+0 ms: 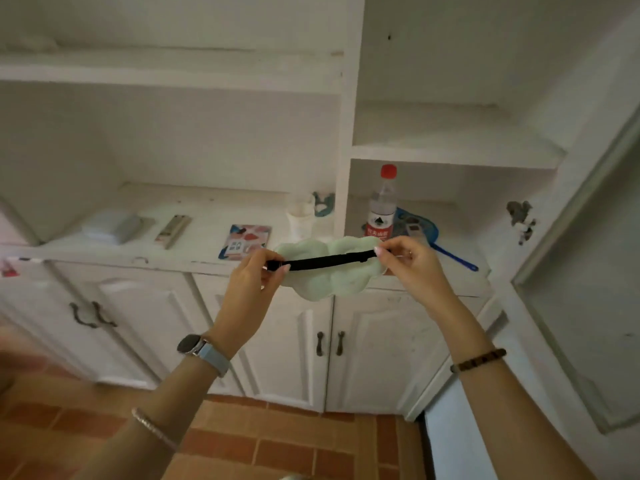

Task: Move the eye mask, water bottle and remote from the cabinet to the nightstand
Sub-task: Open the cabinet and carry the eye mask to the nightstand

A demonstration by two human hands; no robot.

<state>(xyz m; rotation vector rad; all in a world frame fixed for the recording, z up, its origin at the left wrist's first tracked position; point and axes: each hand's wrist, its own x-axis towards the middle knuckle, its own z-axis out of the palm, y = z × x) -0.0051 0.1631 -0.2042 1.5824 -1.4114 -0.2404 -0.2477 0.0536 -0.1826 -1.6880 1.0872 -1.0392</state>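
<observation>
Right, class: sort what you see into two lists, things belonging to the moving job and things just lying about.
Job: pale green cloud-shaped eye mask with black strap, in left hand and right hand; clear plastic water bottle with red cap; small white remote behind it.
Lying about: blue fly swatter; pink patterned booklet; white cup; grey box; long beige bar, possibly another remote.

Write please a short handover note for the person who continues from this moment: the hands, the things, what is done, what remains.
Left hand and right hand each pinch one end of the eye mask, held in the air in front of the cabinet.
Water bottle stands upright in the right compartment; a small remote seems to lie beside it.
Done: mask lifted. Left: all three to the nightstand, not in view.
</observation>
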